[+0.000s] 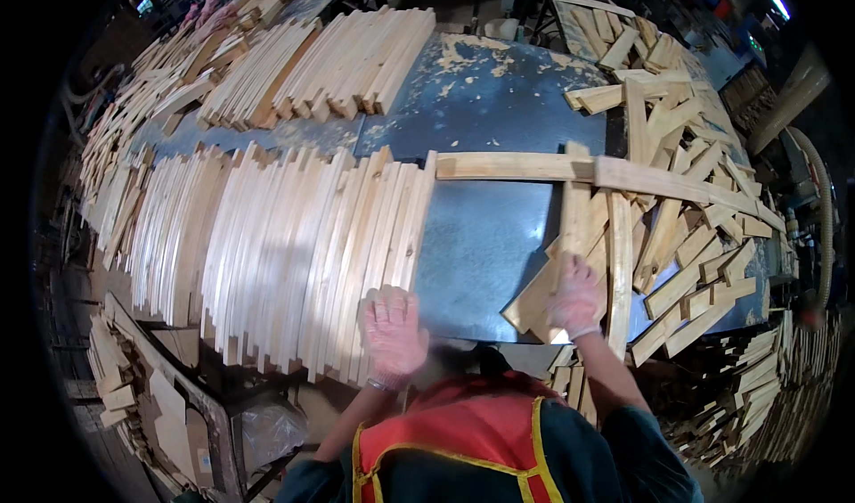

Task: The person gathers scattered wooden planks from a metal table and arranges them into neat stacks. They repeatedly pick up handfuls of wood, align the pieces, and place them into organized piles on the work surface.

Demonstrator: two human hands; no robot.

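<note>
My left hand [394, 335], in a pinkish glove, lies flat with its fingers stretched out against the near end of a row of upright wooden strips [276, 253]. My right hand [577, 300], gloved the same way, is closed round the near part of a wooden board [577, 213]. That board points away from me, its far part by a long crosswise board [508, 165]. Beneath my right hand sits a wider, slanted wood piece [533, 300]. Another narrow board [619, 271] lies just to its right.
A loose heap of wood pieces [686, 209] covers the table's right side. Farther back, a second row of strips [356, 66] stands on the dark blue table [485, 253], near scattered wood chips [476, 53]. At lower left is a metal frame [214, 423]; stacked wood [744, 396] fills the lower right.
</note>
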